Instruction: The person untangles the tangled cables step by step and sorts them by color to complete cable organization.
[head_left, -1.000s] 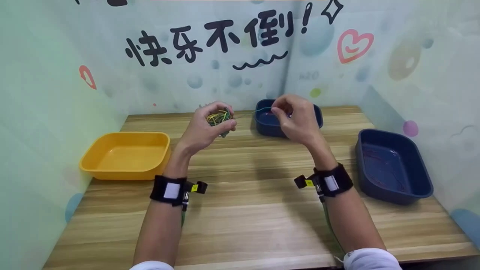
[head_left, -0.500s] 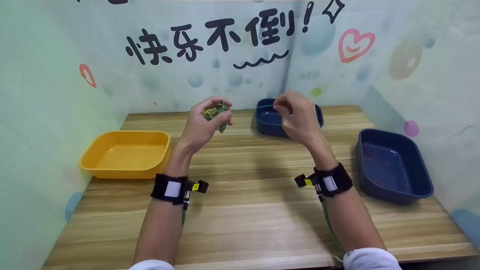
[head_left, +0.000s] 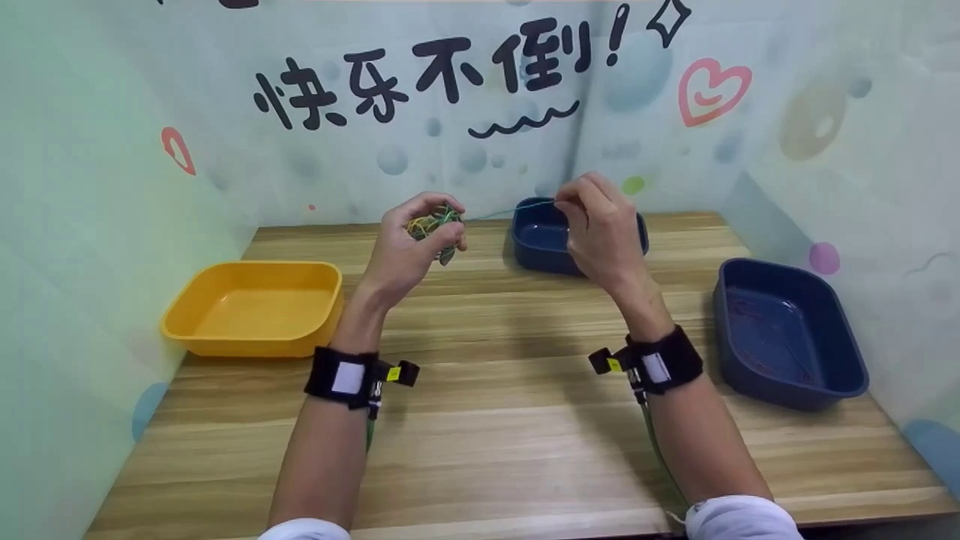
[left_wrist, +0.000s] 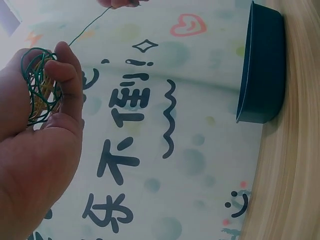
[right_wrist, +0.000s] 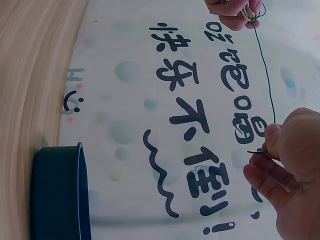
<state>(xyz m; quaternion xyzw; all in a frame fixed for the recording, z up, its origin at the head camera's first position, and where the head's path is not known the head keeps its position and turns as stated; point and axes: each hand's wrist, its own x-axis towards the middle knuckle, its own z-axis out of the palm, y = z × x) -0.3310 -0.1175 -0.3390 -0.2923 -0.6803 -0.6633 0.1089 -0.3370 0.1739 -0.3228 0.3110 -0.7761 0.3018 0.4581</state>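
One tangle of thin green and yellow strands (head_left: pixel 433 223), held above the table at the upper centre of the frame; it is grasped by the left hand (head_left: pixel 401 255), the fingers and thumb being curled around it. One green strand (right_wrist: pixel 267 75), led from the tangle across to the right hand (head_left: pixel 607 236), by which it is pinched between thumb and fingers; a short end is seen protruding from the pinch in the right wrist view. One yellow container (head_left: pixel 247 347), rounded at the corners, set at the left of the frame. One small dark blue container (head_left: pixel 544 259), placed at the upper centre-right, near the backdrop (head_left: pixel 337 172); its interior is partly hidden by the right hand, and its contents cannot be told. One larger dark blue container (head_left: pixel 780 394), set at the right; thin reddish strands are contained in it, scattered over its floor. All three containers are supported by a wood-grained tabletop (head_left: pixel 480 435).
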